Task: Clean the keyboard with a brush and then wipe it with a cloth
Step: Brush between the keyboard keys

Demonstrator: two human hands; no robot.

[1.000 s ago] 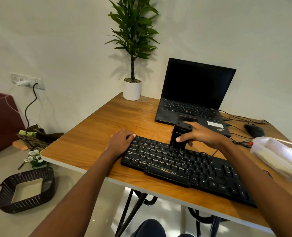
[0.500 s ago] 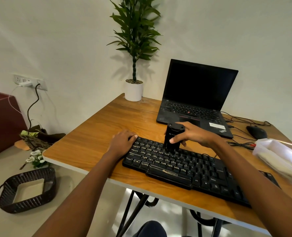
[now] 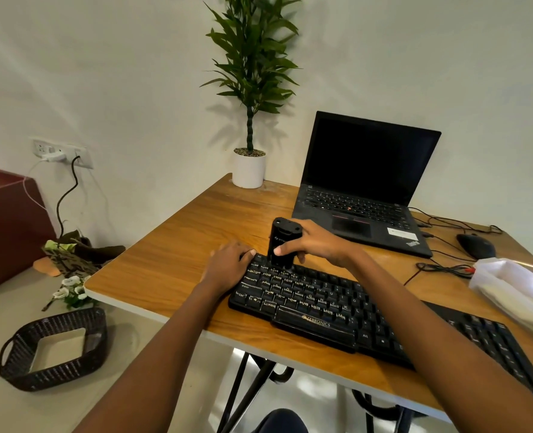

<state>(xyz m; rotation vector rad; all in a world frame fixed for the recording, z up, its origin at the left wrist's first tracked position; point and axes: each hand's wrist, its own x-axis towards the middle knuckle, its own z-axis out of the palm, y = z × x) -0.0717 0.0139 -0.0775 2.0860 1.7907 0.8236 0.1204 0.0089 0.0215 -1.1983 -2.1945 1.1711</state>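
Your keyboard (image 3: 321, 307) lies along the desk's (image 3: 171, 270) near edge, brush (image 3: 280, 245) upright on its far-left keys; the laptop (image 3: 362, 195) sits behind it, potted plant (image 3: 249, 167) at the far-left corner, mouse (image 3: 476, 245) right of the laptop.

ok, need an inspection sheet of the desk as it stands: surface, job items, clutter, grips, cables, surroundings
Surface: wooden table, no spills seen.
Job's things: black Zebronics keyboard near the front edge; brush upright on its top-left keys, bristles hidden; cloth: nothing seen.
Clutter: open laptop, screen dark; mouse; potted plant; white plastic bag at right.
Grips: left hand rests on the keyboard's left end; right hand grips the brush.
Cables: loose black cables right of the laptop; black cord from the wall socket.
Surroundings: woven basket, artificial flowers, maroon cabinet at left.
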